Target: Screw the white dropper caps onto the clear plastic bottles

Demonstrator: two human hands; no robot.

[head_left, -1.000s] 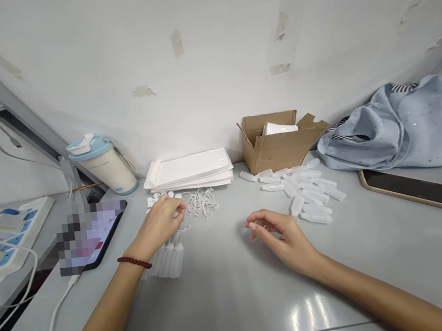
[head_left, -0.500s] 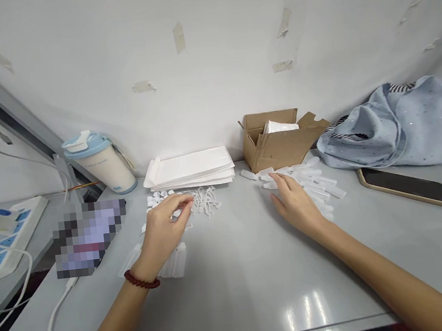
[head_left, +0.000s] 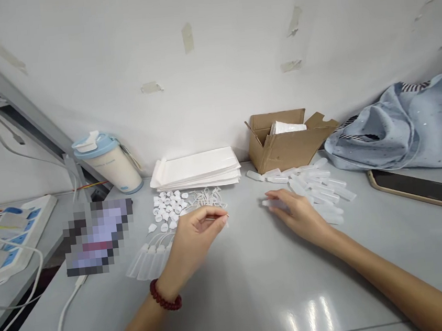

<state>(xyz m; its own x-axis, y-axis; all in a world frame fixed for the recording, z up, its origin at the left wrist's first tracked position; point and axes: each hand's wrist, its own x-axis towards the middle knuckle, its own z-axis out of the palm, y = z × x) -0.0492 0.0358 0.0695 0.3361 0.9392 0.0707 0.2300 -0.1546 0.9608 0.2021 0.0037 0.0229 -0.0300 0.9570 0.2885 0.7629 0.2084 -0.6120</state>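
Note:
My left hand (head_left: 195, 244) pinches a thin white plastic string loop (head_left: 219, 218) between thumb and fingertips, just in front of a tangle of similar white loops (head_left: 208, 198). Beside that tangle lies a heap of small white caps (head_left: 168, 208). Several translucent plastic bottles with strings attached (head_left: 148, 262) lie next to my left wrist. My right hand (head_left: 299, 214) is closed around a small translucent bottle (head_left: 273, 205), close to a loose pile of such bottles (head_left: 320, 192).
Behind the items stand a stack of white flat packets (head_left: 195, 168), an open cardboard box (head_left: 285, 140) and a lidded tumbler (head_left: 108, 164). A blue cloth bag (head_left: 402, 130) and a phone (head_left: 421, 192) lie right; a pixelated tablet (head_left: 98, 236) and power strip (head_left: 11, 235) lie left.
My left hand has moved right, off the caps, and now pinches a string loop. My right hand has come forward from the pile with one bottle.

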